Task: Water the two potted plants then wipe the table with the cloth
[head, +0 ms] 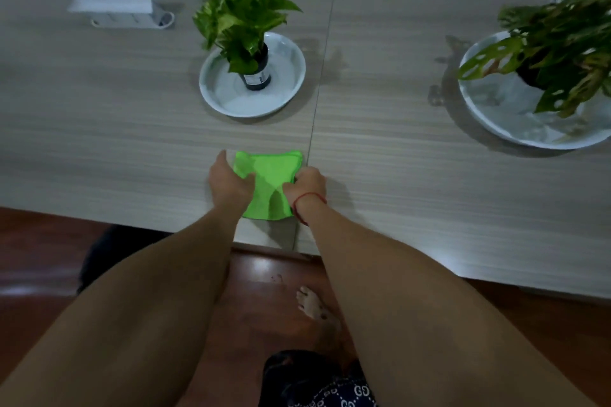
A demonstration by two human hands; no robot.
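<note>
A person's left grip [231,183] and right grip [308,188] held opposite edges of a green cloth [269,185] lying on the wood-grain surface [99,142] at lower centre of the frame — fingers curled onto the fabric on both sides. One potted plant [244,16] stood in a white dish [287,89] at upper centre, a second plant [562,26] in a larger dish [496,122] at upper right. A white power strip [129,15] lay upper left.
</note>
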